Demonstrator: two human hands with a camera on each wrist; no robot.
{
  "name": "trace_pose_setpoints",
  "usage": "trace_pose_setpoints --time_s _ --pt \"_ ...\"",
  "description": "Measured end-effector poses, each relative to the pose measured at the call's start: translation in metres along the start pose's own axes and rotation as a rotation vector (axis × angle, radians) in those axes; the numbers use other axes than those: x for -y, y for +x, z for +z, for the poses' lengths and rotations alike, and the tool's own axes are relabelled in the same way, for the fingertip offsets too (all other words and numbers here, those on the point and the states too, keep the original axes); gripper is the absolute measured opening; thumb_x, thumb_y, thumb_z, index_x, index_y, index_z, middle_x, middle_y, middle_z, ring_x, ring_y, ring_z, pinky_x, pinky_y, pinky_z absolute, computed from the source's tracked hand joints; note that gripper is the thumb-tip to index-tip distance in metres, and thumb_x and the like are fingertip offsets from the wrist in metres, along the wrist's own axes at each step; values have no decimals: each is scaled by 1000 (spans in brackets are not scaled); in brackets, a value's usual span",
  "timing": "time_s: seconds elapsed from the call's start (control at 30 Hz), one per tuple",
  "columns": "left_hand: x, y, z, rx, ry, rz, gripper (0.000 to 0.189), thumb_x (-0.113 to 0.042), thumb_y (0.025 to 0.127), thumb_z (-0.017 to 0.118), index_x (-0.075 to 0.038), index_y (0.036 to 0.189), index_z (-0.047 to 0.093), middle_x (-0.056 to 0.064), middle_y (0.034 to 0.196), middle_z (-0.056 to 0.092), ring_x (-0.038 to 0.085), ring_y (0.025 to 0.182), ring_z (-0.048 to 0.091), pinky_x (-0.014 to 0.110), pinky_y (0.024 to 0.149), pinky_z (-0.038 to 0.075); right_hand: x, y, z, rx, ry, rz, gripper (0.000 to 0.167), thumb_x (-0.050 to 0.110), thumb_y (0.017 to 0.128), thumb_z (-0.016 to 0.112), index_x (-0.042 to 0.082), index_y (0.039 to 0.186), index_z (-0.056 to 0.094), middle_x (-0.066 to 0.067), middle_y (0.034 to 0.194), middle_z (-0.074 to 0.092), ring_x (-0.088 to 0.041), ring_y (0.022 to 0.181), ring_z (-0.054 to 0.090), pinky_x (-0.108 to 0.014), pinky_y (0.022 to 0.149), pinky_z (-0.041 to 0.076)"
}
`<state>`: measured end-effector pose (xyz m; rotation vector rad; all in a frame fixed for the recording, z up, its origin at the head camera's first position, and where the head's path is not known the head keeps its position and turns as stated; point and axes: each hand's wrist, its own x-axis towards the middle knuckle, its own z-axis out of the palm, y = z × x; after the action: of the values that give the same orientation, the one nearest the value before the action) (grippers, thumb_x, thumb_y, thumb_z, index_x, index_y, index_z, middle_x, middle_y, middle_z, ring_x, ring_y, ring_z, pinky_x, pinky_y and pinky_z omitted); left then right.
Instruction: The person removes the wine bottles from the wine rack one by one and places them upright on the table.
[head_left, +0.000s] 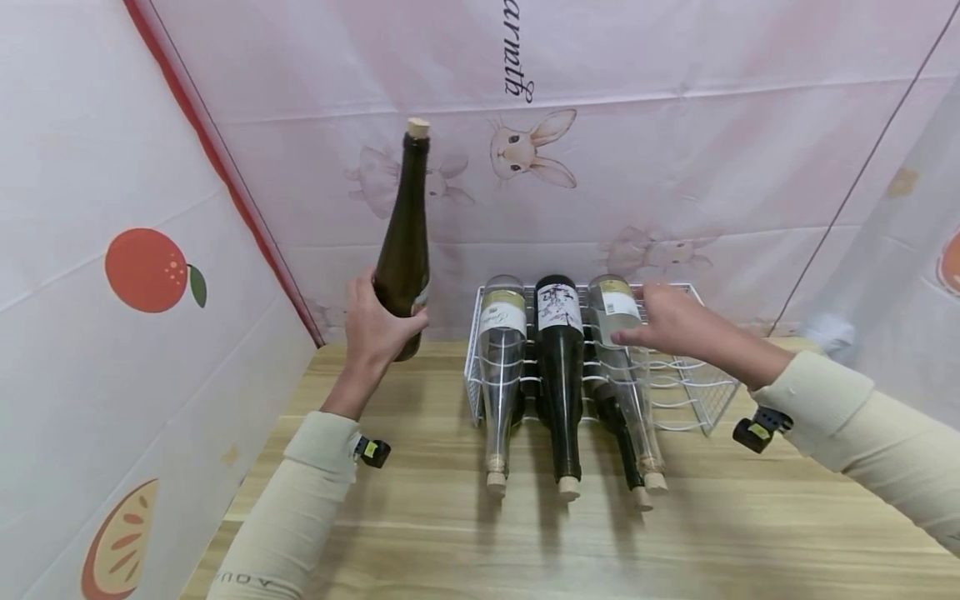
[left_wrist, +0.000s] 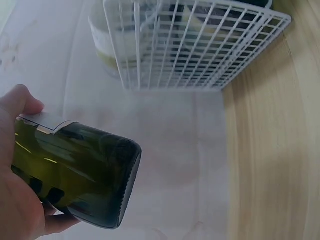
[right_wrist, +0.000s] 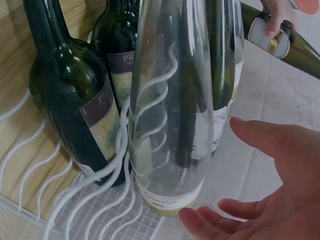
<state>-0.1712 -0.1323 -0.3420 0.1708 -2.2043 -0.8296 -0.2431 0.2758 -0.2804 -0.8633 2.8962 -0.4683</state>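
My left hand [head_left: 378, 329] grips a dark green wine bottle [head_left: 405, 242] near its base, neck up and slightly tilted, a cork in its mouth. In the left wrist view the bottle's base [left_wrist: 122, 185] points toward the white wire rack [left_wrist: 200, 55]. My right hand [head_left: 671, 325] is beside the rightmost clear bottle [head_left: 636, 408] on the rack's top. The right wrist view shows its fingers spread, fingertips right at that bottle's labelled lower end [right_wrist: 170, 197]. Left of it lie a dark bottle [head_left: 558, 375] with a white label and another clear bottle [head_left: 501, 375], all corked.
Below the top row, dark bottles [right_wrist: 70, 95] lie in the rack's lower level. The rack stands on a wooden table [head_left: 420, 517], its bottle necks jutting toward me. Printed cloth walls [head_left: 637, 50] rise behind and at the left [head_left: 60, 367].
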Motion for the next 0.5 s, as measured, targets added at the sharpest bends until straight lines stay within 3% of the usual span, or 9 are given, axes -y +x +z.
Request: trace_pose_setpoints --time_s 0.17,0.2,0.27,0.4,0.5 --pt "18 4 -3 -12 -19 -72 90 -35 71 88 -2 144 47 23 128 56 37 109 57 57 91 54 -4 2 8 18 41 22 89 42 89 78 -22 140 45 -43 128 60 -40 89 70 -60 95 57" --pt "21 5 -4 -14 -12 -85 90 -35 71 88 -1 144 47 23 128 56 38 110 57 57 93 53 -4 3 9 28 55 30 87 41 89 78 -23 138 46 -43 125 61 -38 86 68 -60 94 57" --pt "28 7 -5 -17 -2 -109 91 -35 71 87 -1 144 47 24 130 56 39 112 57 57 96 52 -5 4 12 39 79 46 81 42 89 78 -22 131 50 -40 116 64 -31 78 63 -55 86 59" --pt "43 8 -5 -14 19 -146 90 -36 72 85 0 144 46 24 131 57 39 113 57 56 100 52 -6 4 16 56 116 82 68 44 88 79 -15 114 56 -25 97 64 -28 77 58 -43 69 57" --pt "54 8 -5 -11 13 -178 90 -36 72 85 -1 144 44 23 131 57 38 114 58 55 100 52 -7 3 16 68 144 120 72 46 88 78 -16 116 55 -24 97 63 -29 79 59 -37 65 55"
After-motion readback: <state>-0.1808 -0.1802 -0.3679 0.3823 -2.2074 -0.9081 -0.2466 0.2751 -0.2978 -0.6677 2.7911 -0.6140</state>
